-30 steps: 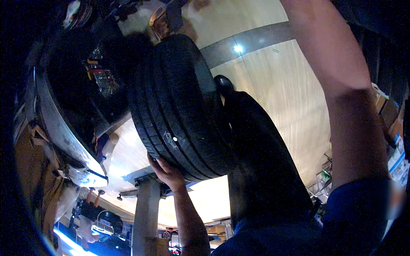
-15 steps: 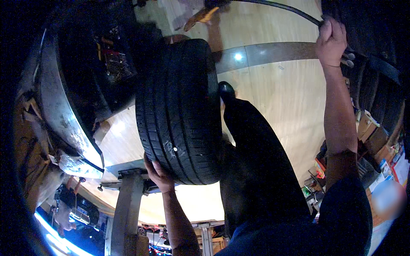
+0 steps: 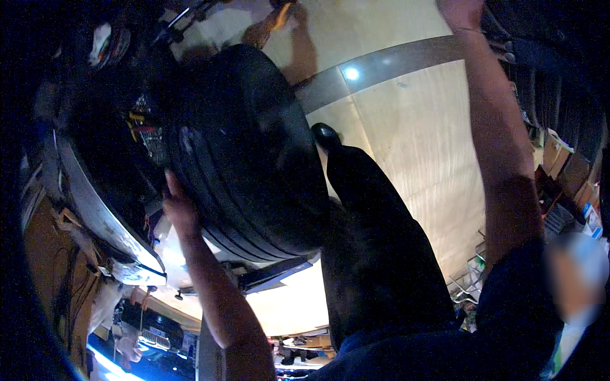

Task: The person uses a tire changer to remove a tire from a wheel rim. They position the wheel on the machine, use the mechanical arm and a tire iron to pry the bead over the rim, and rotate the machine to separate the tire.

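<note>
A large black tyre fills the middle left of the view, tilted, with its grooved tread toward me. My left hand is at the tread's left edge, one finger stretched up along the rubber. Its other fingers are partly lost in the dark, bent around the edge. At the top right, my right hand is reaching away from the tyre. The picture's upper edge cuts off its fingers, so whatever they hold is hidden.
Left of the tyre curves a shiny silver car body panel. My dark shoe stands on the pale floor beside the tyre. Cardboard boxes and clutter line the right. A grey post rises at the lower left.
The tyre has turned and leaned left. My left hand has moved from its underside up to its left edge. My right hand, earlier closed on a black hose, has moved up out of the frame partly.
</note>
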{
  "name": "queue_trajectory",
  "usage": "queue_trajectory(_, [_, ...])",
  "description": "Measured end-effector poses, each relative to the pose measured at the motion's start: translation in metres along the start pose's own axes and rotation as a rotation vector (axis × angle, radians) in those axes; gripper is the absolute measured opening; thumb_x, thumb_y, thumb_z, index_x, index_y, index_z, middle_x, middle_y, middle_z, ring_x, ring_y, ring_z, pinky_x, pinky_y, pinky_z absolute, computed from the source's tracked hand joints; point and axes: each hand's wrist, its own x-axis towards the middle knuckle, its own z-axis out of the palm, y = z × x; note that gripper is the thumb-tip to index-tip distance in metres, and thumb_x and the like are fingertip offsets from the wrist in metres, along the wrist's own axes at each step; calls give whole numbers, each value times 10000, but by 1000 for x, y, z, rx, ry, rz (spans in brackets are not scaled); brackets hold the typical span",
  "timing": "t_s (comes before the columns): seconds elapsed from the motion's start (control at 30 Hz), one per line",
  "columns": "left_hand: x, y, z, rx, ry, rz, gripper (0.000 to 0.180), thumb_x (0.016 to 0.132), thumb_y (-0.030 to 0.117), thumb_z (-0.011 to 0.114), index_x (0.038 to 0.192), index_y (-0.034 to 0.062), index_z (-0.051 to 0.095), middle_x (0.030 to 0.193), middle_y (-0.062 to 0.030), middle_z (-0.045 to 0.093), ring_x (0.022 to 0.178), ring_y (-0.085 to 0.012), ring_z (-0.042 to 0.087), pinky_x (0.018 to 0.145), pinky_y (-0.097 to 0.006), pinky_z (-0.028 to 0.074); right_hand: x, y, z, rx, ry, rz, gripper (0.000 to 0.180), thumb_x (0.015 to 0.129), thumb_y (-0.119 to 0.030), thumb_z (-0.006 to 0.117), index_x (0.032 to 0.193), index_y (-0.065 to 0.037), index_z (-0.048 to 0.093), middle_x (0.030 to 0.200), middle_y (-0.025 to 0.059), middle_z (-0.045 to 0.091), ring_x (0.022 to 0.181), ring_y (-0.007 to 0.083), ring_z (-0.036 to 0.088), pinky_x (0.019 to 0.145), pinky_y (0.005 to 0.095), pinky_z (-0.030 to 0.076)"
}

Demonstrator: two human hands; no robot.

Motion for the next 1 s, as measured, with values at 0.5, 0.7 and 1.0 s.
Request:
queue_trajectory(0.5, [42,27,9,-77,45,-79,814,937,624,406,1142,-147,570,1048,-289,650,959,-403,621,850,-448,463,15,-208,27,-618,104,-393,91,763,-65,561,730,14,531,644,162,554,554,241,575,441,352,441])
queue_trajectory(0.7, [48,21,1,300,-26,149,735,965,562,383,1191,-118,544,1044,-291,649,990,-415,623,843,-458,479,25,-223,-2,338,-384,52,244,795,-168,573,802,68,633,749,253,628,705,397,634,633,444,529])
queue_trajectory(1.0, [54,90,-6,310,-208,-46,708,983,533,249,1277,-61,497,1217,-280,578,1153,-406,560,990,-487,424,63,-235,19,47,-727,67,321,777,-285,621,817,22,708,833,232,675,838,362,657,811,439,499])
